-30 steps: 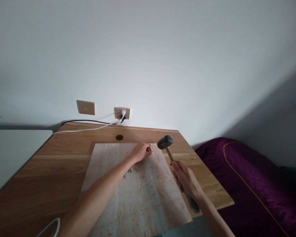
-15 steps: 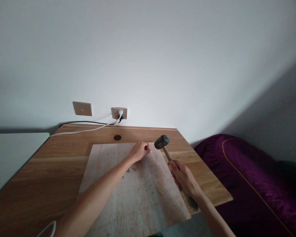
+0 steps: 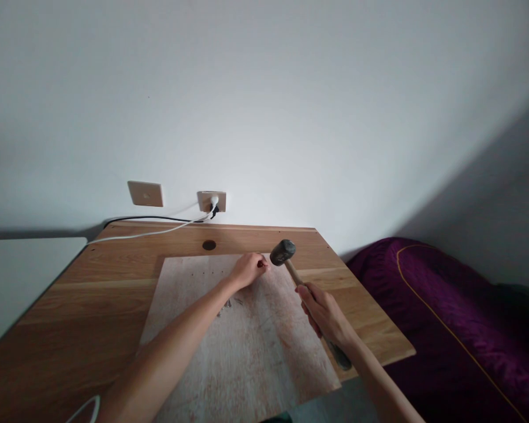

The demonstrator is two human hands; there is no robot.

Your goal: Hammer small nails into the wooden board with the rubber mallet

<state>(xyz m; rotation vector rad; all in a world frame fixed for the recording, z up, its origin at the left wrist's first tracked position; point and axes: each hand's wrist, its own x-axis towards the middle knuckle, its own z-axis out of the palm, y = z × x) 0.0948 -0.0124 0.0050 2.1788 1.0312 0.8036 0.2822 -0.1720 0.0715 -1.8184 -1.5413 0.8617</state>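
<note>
My right hand is wrapped round the handle of a rubber mallet. Its black head hangs just right of my left hand, apart from it. Thumb and fingers of the left hand are pinched together low over the far right part of a pale wooden board; whatever lies between them is too small to make out. Several small dark points, like nail heads, run in a row left of that hand. Beside my left forearm, partly hidden by it, lies a small pile of what look like nails.
The board rests on a wooden desk against a white wall. Cables run from a wall socket along the desk's back, near a round dark hole. Purple fabric lies to the right, a white panel to the left.
The mallet head has moved slightly left, closer to my left hand, as my right hand shifted left. My left hand keeps its pinch in nearly the same spot.
</note>
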